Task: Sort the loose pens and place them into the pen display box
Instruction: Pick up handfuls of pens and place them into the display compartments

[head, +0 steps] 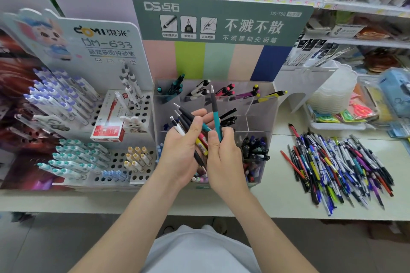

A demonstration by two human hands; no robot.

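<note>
— Shop counter [277, 204], white, with stocked shelving behind: what stands on it?

— At 12 o'clock, a clear, compartmented pen display box [264, 115] below a green header card [221, 22]. At 3 o'clock, well apart from the box, lies a heap of loose pens [339, 166]. At 9 o'clock stands a perforated pen rack [88, 117].

— And the hands?

— Both are raised in front of the box, near its middle compartments. The left hand [184, 150] grasps a fanned bundle of mixed pens [188, 119]: black, white, and one that is yellow and red. The right hand [224, 157] pinches a single teal pen [215, 115] by its lower barrel between thumb and fingers. The pen is nearly upright with its silver end on top, beside the bundle. Whether it touches the bundle cannot be told.

— Which step is this?

— Probably sorting by colour. One pen is singled out of the handful and not yet placed.

— What does the next move call for?

— Matching it to its kind. A compartment of teal pens [175, 90] sits at 11 o'clock from the hands, in the back row of the box. The right hand would need to carry the pen there and lower it in lengthwise, clear of the divider, while the left hand keeps the bundle together. The heap at 3 o'clock suggests most of the task remains.
</note>
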